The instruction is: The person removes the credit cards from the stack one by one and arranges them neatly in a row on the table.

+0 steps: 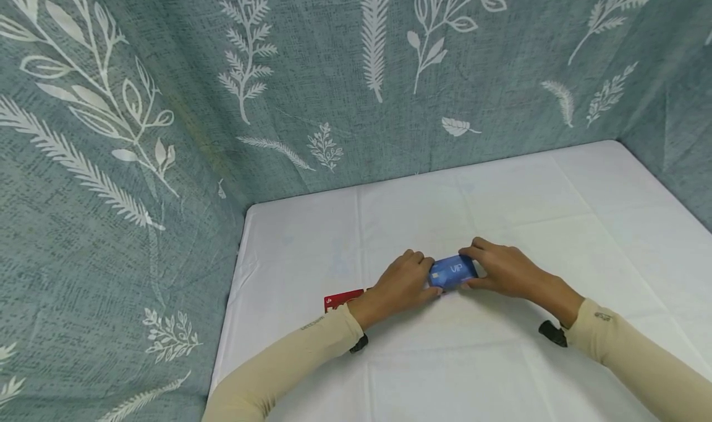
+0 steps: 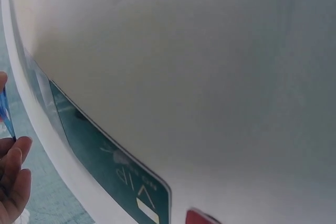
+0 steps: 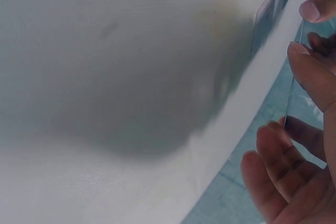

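Observation:
Both hands hold a blue card (image 1: 452,272), its printed face with a gold chip and white lettering turned up in the head view. My left hand (image 1: 403,278) pinches its left end, thumb below and fingers above. At the opposite end, my right hand (image 1: 503,270) grips between thumb and fingers. The right wrist view shows the card almost edge-on, as a thin line between the fingertips of the right hand (image 3: 304,177). Beneath the left forearm lies a red card (image 1: 340,299), partly hidden by the hand and sleeve.
A white cloth covers the table (image 1: 500,372). In the left wrist view a dark green card (image 2: 115,156) with a chip lies on it, beside the corner of a red card (image 2: 201,217). Teal leaf-patterned curtains (image 1: 334,70) stand behind and at both sides.

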Demonstrator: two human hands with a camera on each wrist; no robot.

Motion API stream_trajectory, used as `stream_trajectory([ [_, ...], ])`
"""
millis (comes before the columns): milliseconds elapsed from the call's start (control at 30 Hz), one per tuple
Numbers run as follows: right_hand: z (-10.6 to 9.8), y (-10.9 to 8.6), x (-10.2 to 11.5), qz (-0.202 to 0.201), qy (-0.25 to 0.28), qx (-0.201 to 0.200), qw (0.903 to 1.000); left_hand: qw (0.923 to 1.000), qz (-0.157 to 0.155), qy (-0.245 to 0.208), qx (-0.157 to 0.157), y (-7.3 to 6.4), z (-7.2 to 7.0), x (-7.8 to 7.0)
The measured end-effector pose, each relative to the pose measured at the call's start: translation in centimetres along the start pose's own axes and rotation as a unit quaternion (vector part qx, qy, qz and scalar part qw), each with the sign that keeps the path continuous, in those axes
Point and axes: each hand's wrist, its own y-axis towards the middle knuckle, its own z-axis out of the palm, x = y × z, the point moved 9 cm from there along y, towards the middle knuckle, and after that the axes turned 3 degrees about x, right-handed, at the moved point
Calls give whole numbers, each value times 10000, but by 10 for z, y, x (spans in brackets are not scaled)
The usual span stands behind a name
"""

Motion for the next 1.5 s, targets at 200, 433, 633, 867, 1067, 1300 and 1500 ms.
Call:
stream_trajectory([
  [200, -1, -4, -1, -9, -16, 8, 10000, 9999, -57, 28, 97, 2, 4, -2],
  [433, -3, -7, -3, 23, 21, -67, 10000, 9998, -65, 110, 134, 4, 3, -5],
  [633, -5, -12, -6, 18, -84, -220, 9997, 9996, -76, 125, 257, 7, 6, -7],
  [867, -5, -15, -7, -47, 13, -221, 9997, 9996, -52, 79, 258, 8, 8, -10],
  [1067, -6, -18, -9, -32, -7, -254, 9997, 9996, -19, 16, 283, 9, 10, -12],
  [1300, -7, -22, -14, 73, 3, -236, 9997, 9996, 51, 60, 279, 14, 11, -16],
  [1500, -5, -25, -18, 141, 7, -129, 9998, 9997, 79, 71, 224, 17, 12, -19],
])
